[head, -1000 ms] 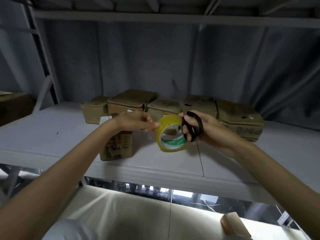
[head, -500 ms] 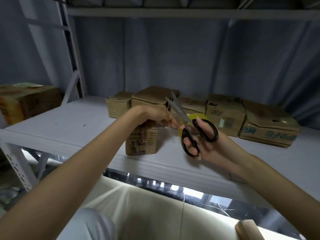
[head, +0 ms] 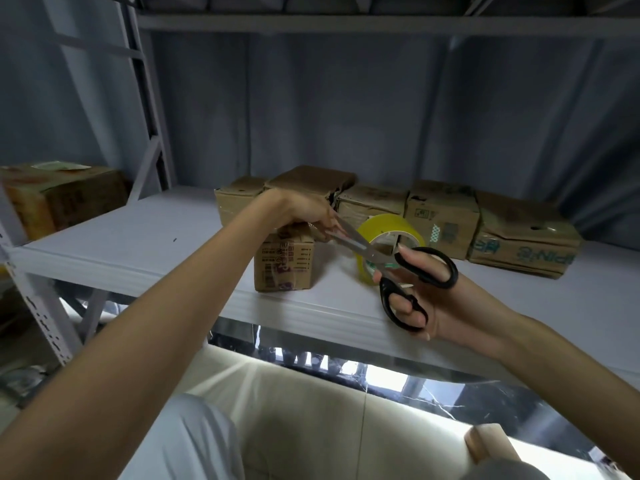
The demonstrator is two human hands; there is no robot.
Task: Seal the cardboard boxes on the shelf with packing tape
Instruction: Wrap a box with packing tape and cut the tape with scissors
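On the grey metal shelf (head: 145,237), before a back row of brown cardboard boxes (head: 441,216), the left hand (head: 301,211) now presses the small front carton (head: 284,261), while the right hand (head: 436,299) grips black-handled scissors (head: 398,271), blades now parted, across the yellow tape roll (head: 388,230), which partly screens them.

Just right of the right grip (head: 426,289), the rightmost cardboard box (head: 523,245) carries teal letters, upside down and only partly legible, roughly "PIN". The small box (head: 284,261) under the left grip (head: 304,211) bears dark printed lines and a barcode-like block, too blurred to read
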